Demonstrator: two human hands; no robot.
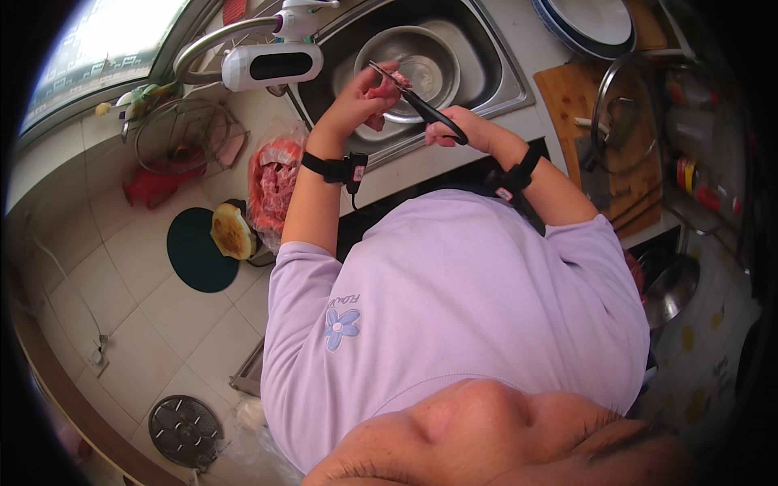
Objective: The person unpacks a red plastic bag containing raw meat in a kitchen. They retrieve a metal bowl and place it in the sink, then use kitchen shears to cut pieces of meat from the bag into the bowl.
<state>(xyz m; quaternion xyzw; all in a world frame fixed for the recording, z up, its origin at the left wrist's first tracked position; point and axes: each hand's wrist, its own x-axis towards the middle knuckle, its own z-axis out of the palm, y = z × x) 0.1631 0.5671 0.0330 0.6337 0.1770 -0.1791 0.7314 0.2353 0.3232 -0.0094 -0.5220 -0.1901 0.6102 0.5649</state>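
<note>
My left hand [360, 100] grips a piece of raw meat [383, 92] above the near left rim of a round metal bowl [448, 50]. The bowl stands in the stainless steel sink [480, 54] and looks to hold a little liquid. In my right hand [465, 129] are black-handled scissors [426, 110]. Their blades lie across the meat, close to my left fingers; whether they are fully closed is hard to tell. Beside my left forearm rests a plastic bag of raw meat [276, 182].
A white faucet [270, 64] overhangs the sink's left side. On the right are a wooden cutting board [556, 91] with a cleaver [591, 173], a glass lid [629, 115] and stacked plates [586, 21]. A metal pan [671, 291] sits farther right.
</note>
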